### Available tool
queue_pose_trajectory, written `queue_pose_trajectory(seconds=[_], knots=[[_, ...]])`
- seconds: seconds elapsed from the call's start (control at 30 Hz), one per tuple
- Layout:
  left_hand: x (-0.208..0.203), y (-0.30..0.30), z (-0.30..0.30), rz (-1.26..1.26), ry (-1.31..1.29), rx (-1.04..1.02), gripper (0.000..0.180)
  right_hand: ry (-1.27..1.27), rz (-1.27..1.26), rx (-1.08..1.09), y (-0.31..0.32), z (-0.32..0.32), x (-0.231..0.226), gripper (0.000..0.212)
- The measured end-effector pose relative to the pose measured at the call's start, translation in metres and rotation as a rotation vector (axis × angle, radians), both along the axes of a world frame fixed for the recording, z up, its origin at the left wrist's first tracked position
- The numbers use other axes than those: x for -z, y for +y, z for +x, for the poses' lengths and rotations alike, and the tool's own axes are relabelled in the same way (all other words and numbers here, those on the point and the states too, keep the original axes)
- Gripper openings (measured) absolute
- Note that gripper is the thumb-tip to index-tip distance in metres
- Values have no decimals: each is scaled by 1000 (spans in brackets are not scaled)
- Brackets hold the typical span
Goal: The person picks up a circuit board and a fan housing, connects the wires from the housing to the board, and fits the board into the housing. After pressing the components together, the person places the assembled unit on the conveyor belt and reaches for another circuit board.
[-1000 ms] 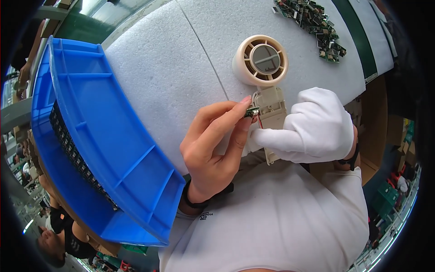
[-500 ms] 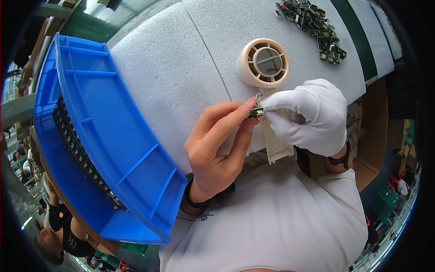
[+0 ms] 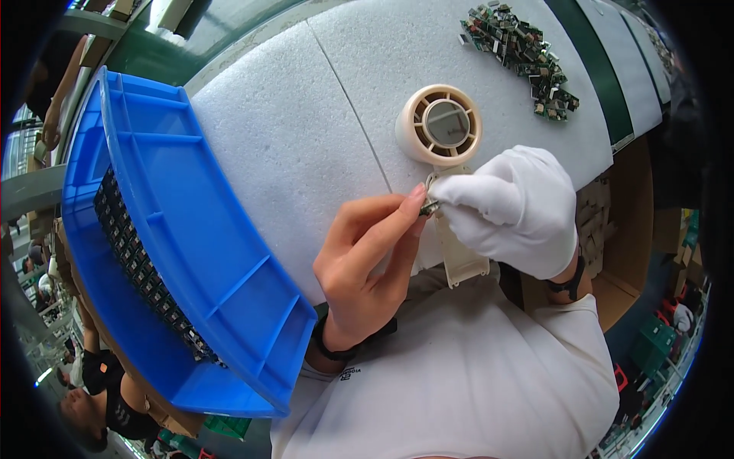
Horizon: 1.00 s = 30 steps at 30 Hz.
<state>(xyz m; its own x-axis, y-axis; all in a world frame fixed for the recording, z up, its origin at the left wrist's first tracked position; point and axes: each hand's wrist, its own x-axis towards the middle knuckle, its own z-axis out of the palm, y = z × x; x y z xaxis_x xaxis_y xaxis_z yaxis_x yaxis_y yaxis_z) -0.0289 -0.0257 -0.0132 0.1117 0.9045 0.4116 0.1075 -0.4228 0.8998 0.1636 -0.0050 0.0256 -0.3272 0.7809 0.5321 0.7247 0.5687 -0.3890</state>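
A small green circuit board (image 3: 429, 207) is pinched between the thumb and fingers of my bare left hand (image 3: 367, 264). My right hand (image 3: 508, 210), in a white glove, closes its fingertips at the same board from the other side, hiding part of it. Beneath both hands lies a cream-coloured handheld fan: its round head (image 3: 440, 126) with a grey disc points away from me. The fan's open handle shell (image 3: 464, 258) extends toward my body. A thin wire loops near the handle's top, by my fingertips.
On the left stands a blue plastic bin (image 3: 206, 229) holding rows of dark circuit boards (image 3: 145, 268). A heap of small boards (image 3: 527, 61) lies on the white foam table cover (image 3: 283, 115) at the far right. A cardboard box (image 3: 631, 237) is at right; another person (image 3: 107, 390) is lower left.
Both hands remain at the board, which has shifted slightly down and left. My gloved fingers have moved further over it. The whole scene has shifted slightly in view.
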Motion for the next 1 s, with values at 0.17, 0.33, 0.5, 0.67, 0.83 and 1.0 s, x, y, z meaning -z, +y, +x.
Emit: queue_pose_trajectory(seconds=[0.17, 0.33, 0.5, 0.67, 0.83, 1.0], knots=[[-9, -7, 1, 73, 154, -123, 40, 44, 25, 9, 2, -4, -7, 36], [-6, -9, 0, 71, 203, -136, 40, 122, -37, 3, 2, 0, 1, 32], [-9, -14, 5, 124, 227, -151, 37, 115, -73, -32, -7, -1, -1, 30], [-6, -20, 6, 135, 242, -186, 38, 232, -65, 3, -14, -8, 2, 27], [-2, -19, 5, 173, 245, -203, 40, 248, -261, -35, -19, -4, -4, 19], [1, -20, 10, 206, 312, -211, 39, 316, -287, 50, -27, -9, -7, 15]])
